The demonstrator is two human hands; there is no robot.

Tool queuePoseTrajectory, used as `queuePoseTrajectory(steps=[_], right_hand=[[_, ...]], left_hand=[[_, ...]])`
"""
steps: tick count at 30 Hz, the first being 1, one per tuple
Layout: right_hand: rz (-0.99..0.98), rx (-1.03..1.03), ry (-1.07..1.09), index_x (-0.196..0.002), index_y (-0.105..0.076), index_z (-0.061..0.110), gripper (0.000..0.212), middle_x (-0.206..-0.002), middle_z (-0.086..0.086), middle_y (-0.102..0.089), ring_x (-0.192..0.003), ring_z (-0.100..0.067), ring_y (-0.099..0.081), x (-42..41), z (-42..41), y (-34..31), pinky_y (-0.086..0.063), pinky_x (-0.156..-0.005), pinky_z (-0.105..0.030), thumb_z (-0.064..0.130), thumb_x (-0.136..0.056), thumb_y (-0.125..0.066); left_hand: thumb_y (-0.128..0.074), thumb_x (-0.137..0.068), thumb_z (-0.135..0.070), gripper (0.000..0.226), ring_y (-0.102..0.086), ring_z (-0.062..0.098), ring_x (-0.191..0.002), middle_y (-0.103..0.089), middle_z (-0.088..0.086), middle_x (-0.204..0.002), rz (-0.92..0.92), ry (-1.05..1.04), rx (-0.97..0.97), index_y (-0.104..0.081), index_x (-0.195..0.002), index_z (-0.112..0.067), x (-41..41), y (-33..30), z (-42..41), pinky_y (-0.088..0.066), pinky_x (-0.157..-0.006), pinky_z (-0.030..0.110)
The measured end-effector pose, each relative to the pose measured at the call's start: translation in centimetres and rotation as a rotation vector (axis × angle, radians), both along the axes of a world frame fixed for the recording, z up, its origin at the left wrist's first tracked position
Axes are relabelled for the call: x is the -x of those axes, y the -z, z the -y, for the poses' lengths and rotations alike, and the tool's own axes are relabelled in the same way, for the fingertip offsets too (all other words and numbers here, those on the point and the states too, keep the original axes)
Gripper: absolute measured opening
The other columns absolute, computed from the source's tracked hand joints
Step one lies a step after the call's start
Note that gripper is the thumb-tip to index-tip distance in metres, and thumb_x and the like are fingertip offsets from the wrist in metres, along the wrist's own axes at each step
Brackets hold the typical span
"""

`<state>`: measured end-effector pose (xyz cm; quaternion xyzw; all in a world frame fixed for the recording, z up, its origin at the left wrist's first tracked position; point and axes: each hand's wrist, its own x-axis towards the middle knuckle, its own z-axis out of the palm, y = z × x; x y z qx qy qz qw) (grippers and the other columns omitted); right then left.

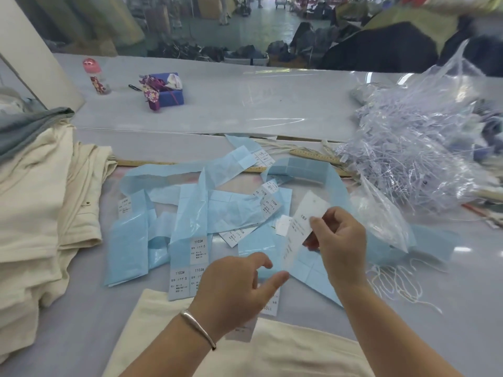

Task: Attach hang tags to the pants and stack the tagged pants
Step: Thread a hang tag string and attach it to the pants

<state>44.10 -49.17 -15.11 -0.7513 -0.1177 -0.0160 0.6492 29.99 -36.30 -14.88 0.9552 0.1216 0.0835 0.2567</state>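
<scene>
Mid-task: right hand (336, 240) pinching a tag (302, 227), left hand (239, 284) loose (empty); pants (245, 346) untagged, stack (35, 200) waiting.

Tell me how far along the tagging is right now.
Done, apparently: cream pants stacked at the left, though no tags show on them. In hand: right hand pinches a white hang tag; left hand reaches toward it. Left: pants in front await tagging.

The pants (245, 346) are matt cream cloth, and the backing strips (190, 213) are glossy pale-blue paper. A clear, shiny plastic bag (424, 131) holds thin plastic fasteners (402, 159); the ruler (313, 155) looks wooden.
</scene>
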Motion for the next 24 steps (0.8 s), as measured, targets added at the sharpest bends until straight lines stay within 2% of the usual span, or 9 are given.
queuePoseTrajectory(steps=[2,5,9,11,13,14,16,20,24], right_hand=[[-0.04,0.074,-0.069,-0.069,-0.053,-0.006,0.013,-0.055,-0.02,-0.059,-0.042,-0.021,-0.061,3.2,0.9,-0.7,-0.049,-0.043,-0.031,-0.002,-0.079,-0.061],[-0.082,0.123,-0.092,-0.066,-0.049,-0.006,0.016,-0.051,-0.017,-0.056,-0.043,-0.024,-0.063,7.8,2.0,-1.9,-0.049,-0.047,-0.035,-0.003,-0.076,-0.061],[-0.144,0.01,-0.086,-0.067,-0.055,-0.004,0.018,-0.059,-0.021,-0.061,-0.052,-0.023,-0.067,12.6,3.2,-2.8,-0.055,-0.053,-0.034,-0.001,-0.079,-0.069],[-0.16,-0.023,-0.074,-0.072,-0.066,0.004,0.014,-0.076,-0.012,-0.067,-0.07,-0.013,-0.067,14.2,4.4,-2.6,-0.054,-0.064,-0.025,0.01,-0.079,-0.076],[-0.255,-0.032,-0.126,-0.08,-0.077,0.016,0.006,-0.098,0.003,-0.068,-0.092,-0.003,-0.064,15.4,6.3,-2.3,-0.047,-0.074,-0.015,0.019,-0.075,-0.079],[-0.339,-0.053,-0.208,-0.083,-0.079,0.02,0.012,-0.103,0.004,-0.069,-0.096,-0.004,-0.064,16.1,7.4,-2.1,-0.046,-0.075,-0.015,0.023,-0.072,-0.079],[-0.514,-0.165,-0.408,-0.087,-0.079,0.017,0.024,-0.099,-0.007,-0.074,-0.092,-0.017,-0.068,17.2,9.3,-1.8,-0.052,-0.074,-0.022,0.024,-0.065,-0.078],[-0.548,-0.291,-0.464,-0.097,-0.076,0.006,0.031,-0.097,-0.02,-0.073,-0.087,-0.027,-0.071,18.6,12.1,-1.7,-0.056,-0.075,-0.031,0.0,-0.067,-0.074],[-0.311,-0.086,-0.351,-0.126,-0.058,0.017,0.059,-0.093,-0.014,-0.074,-0.078,-0.022,-0.067,18.5,16.1,-2.1,-0.056,-0.07,-0.034,-0.016,-0.078,-0.064]], left_hand=[[-0.025,-0.077,-0.087,0.072,-0.058,0.004,-0.072,-0.061,-0.013,-0.068,-0.091,0.071,-0.146,-0.062,-0.108,-0.034,0.8,-0.8,0.3,-0.036,-0.06,0.025],[-0.027,-0.078,-0.086,0.074,-0.061,0.013,-0.087,-0.068,-0.007,-0.085,-0.18,0.164,-0.26,-0.066,-0.102,-0.028,2.1,-1.4,1.2,-0.039,-0.066,0.028],[-0.035,-0.095,-0.051,0.045,-0.059,0.02,-0.078,-0.062,-0.002,-0.075,-0.185,0.218,-0.301,-0.064,-0.087,-0.017,4.2,-2.3,2.9,-0.03,-0.059,0.029],[-0.041,-0.097,-0.039,0.042,-0.054,0.018,-0.065,-0.054,-0.003,-0.062,-0.258,0.221,-0.01,-0.059,-0.072,-0.012,5.3,-2.5,3.2,-0.036,-0.056,0.031],[-0.053,-0.097,-0.028,0.037,-0.054,0.015,-0.055,-0.058,0.001,-0.063,-0.363,0.203,0.51,-0.064,-0.071,-0.005,6.3,-2.8,3.3,-0.045,-0.056,0.029],[-0.058,-0.095,-0.026,0.032,-0.056,0.012,-0.053,-0.061,0.004,-0.066,-0.394,0.206,0.713,-0.068,-0.077,-0.001,6.9,-3.0,3.3,-0.047,-0.055,0.025],[-0.063,-0.088,-0.032,0.031,-0.061,0.01,-0.054,-0.067,0.006,-0.071,-0.433,0.258,0.91,-0.071,-0.084,-0.002,8.2,-3.1,3.8,-0.047,-0.054,0.019],[-0.064,-0.086,-0.045,0.04,-0.064,0.013,-0.056,-0.068,0.002,-0.06,-0.537,0.312,0.935,-0.066,-0.069,-0.009,10.1,-3.3,6.6,-0.046,-0.056,0.018],[-0.061,-0.09,-0.046,0.044,-0.067,0.008,-0.059,-0.065,-0.006,-0.052,-0.463,0.275,0.644,-0.068,-0.058,-0.017,10.9,-3.4,9.5,-0.045,-0.058,0.014]])
